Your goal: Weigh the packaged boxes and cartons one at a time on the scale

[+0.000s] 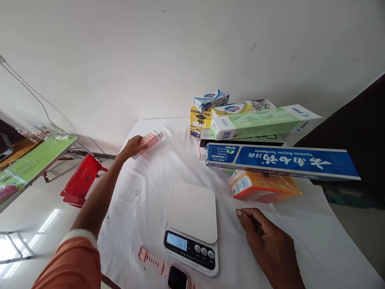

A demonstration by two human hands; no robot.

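Note:
My left hand (132, 147) is closed around one end of a small pink box (150, 140) at the far left of the white-clothed table. Near the front right, my right hand (267, 241) hovers or rests with its fingers curled together; whether anything is between them is hidden. Between the hands lies a white kitchen scale (192, 208) with a bare plate and a lit display that seems to read 361. A pink-strapped smartwatch (177, 277) lies at the front edge, left of the scale's base.
Stacked boxes stand at the back right: a blue toothpaste box (282, 160), a green box (264, 122), a yellow box (197, 120) and an orange pack (264, 186). A red chair (82, 178) and green table (36, 160) are left.

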